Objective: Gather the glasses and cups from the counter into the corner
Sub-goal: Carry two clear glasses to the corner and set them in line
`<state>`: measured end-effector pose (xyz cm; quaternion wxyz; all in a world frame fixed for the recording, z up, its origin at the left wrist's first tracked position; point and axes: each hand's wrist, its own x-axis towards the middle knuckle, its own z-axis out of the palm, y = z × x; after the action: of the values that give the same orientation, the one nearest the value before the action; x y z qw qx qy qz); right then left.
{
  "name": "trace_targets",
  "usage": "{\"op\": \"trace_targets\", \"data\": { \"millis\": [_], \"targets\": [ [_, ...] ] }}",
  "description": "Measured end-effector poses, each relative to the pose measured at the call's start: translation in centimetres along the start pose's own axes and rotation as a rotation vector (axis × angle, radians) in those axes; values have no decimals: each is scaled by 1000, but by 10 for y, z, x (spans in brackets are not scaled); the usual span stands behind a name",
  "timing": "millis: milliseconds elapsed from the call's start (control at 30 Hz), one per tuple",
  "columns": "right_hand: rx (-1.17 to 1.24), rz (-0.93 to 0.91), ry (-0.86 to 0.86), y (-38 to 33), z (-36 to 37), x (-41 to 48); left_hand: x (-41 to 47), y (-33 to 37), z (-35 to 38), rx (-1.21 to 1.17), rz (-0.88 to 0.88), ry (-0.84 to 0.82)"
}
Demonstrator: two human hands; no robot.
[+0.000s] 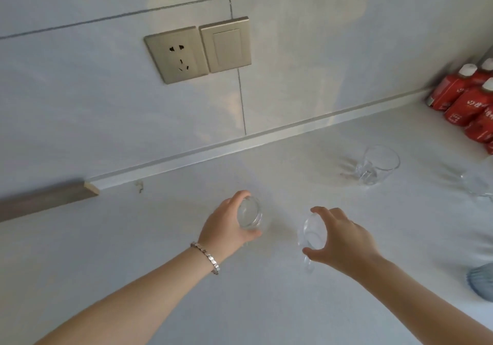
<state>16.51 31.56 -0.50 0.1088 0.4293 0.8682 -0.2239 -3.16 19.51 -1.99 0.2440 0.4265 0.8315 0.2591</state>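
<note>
My left hand (226,224) wraps a small clear glass (250,212) from its left side, in the middle of the pale counter (160,251). My right hand (344,238) closes around a second clear glass (312,235) from the right, thumb below and fingers above its rim. Further right a clear glass mug (378,164) stands alone on the counter. Another clear glass (477,187) sits partly cut off at the right edge.
Several red bottles with white caps (464,96) stand in the far right corner against the tiled wall. A blue ribbed dish (481,280) shows at the right edge. A socket and switch plate (198,49) hang on the wall above the backsplash strip (240,144).
</note>
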Motion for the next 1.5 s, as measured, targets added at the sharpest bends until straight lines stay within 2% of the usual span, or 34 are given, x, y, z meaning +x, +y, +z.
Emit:
{"op": "trace_targets", "data": {
  "millis": [200, 367, 500, 633, 767, 900, 1067, 1500],
  "targets": [
    [-32, -202, -62, -106, 20, -8, -94, -82, -84, -75, -165, 159],
    [-60, -382, -117, -225, 56, -18, -163, -174, -164, -28, -363, 238],
    [-56, -452, -132, -319, 92, -27, -204, -263, -227, 22, -469, 279],
    [-30, -461, -126, -400, 130, -32, -213, -346, -279, 62, -498, 309],
    [-36, -454, -136, -457, 159, -34, -187, -405, -316, 73, -482, 342],
    [-48, -418, -122, -486, 175, -30, -147, -438, -337, 9, -447, 376],
    [-82, -364, -110, -510, 188, -14, -114, -462, -347, -121, -492, 404],
    [-76, -390, -72, -629, 214, 82, -103, -499, -351, -112, -429, 358]
  ]
}}
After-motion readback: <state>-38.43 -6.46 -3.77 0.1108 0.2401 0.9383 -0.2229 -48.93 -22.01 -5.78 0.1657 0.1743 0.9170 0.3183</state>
